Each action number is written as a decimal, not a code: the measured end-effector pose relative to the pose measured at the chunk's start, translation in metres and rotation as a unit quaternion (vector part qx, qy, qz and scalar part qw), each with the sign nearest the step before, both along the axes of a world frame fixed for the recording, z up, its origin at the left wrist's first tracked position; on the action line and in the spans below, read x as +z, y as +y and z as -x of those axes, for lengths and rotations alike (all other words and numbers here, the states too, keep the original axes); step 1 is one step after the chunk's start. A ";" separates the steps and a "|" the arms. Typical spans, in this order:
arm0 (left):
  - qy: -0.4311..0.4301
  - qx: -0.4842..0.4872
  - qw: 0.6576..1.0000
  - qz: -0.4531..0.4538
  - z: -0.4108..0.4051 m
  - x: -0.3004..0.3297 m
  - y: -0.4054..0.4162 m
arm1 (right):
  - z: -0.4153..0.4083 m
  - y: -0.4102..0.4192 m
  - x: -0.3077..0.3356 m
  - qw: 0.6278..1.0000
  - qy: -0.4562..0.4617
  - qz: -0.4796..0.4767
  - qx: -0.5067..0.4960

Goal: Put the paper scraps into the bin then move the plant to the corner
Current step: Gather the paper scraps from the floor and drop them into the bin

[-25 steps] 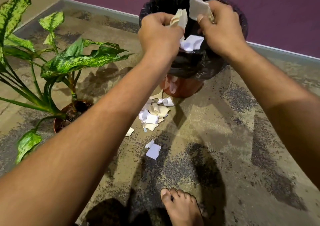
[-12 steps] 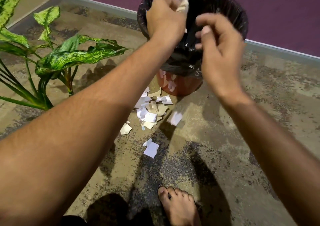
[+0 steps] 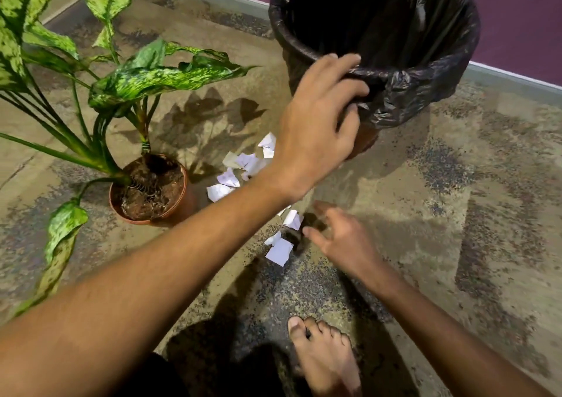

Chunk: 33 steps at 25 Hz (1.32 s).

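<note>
both hands have left the bin [image 3: 425,92]. the left hand [image 3: 319,116] is loose and holds nothing. the right hand [image 3: 343,238] is spread wide by the paper scraps [image 3: 243,165] on the floor [image 3: 456,214], beside the plant [image 3: 149,189].

Black-lined bin [image 3: 425,71], green-speckled plant [image 3: 146,77], white scraps [image 3: 279,252]

We see mottled floor [image 3: 456,214]: bin [image 3: 425,98] far, plant pot [image 3: 179,202] left, paper scraps [image 3: 243,165] between, our bare foot [image 3: 325,360] near.
</note>
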State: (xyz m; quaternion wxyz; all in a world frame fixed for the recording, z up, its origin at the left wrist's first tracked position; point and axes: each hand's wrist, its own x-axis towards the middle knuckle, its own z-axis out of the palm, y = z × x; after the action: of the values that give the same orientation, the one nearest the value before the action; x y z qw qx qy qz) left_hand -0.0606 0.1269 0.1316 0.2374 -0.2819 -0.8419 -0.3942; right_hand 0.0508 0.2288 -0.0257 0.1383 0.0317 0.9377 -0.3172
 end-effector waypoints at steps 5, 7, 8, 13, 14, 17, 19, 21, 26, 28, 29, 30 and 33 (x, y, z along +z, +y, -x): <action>0.087 -0.071 0.974 0.194 -0.039 -0.085 -0.050 | -0.010 -0.020 -0.021 0.969 0.015 -0.130 0.209; 0.042 -0.053 0.964 0.257 -0.044 -0.112 -0.072 | -0.010 -0.027 -0.031 0.947 0.021 -0.180 0.264; 0.009 -0.034 0.958 0.286 -0.045 -0.124 -0.082 | -0.009 -0.031 -0.033 0.938 0.018 -0.197 0.286; -0.192 0.082 0.882 0.422 -0.036 -0.157 -0.120 | -0.003 -0.038 -0.040 0.917 0.080 -0.225 0.319; -0.231 0.103 0.873 0.417 -0.034 -0.161 -0.123 | 0.000 -0.037 -0.040 0.915 0.088 -0.219 0.326; -0.340 0.135 0.849 0.381 -0.025 -0.167 -0.126 | 0.015 -0.029 -0.039 0.908 0.117 -0.226 0.333; -0.392 0.141 0.833 0.364 -0.018 -0.170 -0.129 | 0.030 -0.022 -0.036 0.920 0.128 -0.231 0.291; -0.429 0.146 0.826 0.336 -0.012 -0.171 -0.135 | 0.049 -0.019 -0.032 0.938 0.096 -0.230 0.241; -0.496 0.135 0.808 0.289 -0.001 -0.174 -0.145 | 0.093 -0.023 -0.021 0.947 0.030 -0.224 0.228; -0.497 0.096 0.796 0.331 -0.002 -0.172 -0.139 | 0.106 -0.022 -0.017 0.943 0.004 -0.220 0.251; -0.483 0.083 0.796 0.355 -0.003 -0.171 -0.139 | 0.112 -0.025 -0.016 0.937 -0.002 -0.223 0.271; -0.462 0.077 0.802 0.370 -0.006 -0.169 -0.140 | 0.116 -0.028 -0.016 0.929 -0.006 -0.228 0.291; -0.421 0.081 0.822 0.375 -0.014 -0.165 -0.144 | 0.118 -0.043 -0.018 0.916 0.002 -0.250 0.314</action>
State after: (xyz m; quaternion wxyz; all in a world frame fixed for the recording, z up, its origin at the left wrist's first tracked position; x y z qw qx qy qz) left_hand -0.0470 -0.0167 -0.0335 -0.2326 -0.0867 -0.9627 -0.1080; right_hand -0.0668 0.1861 -0.0440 0.2166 -0.2315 0.9483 -0.0127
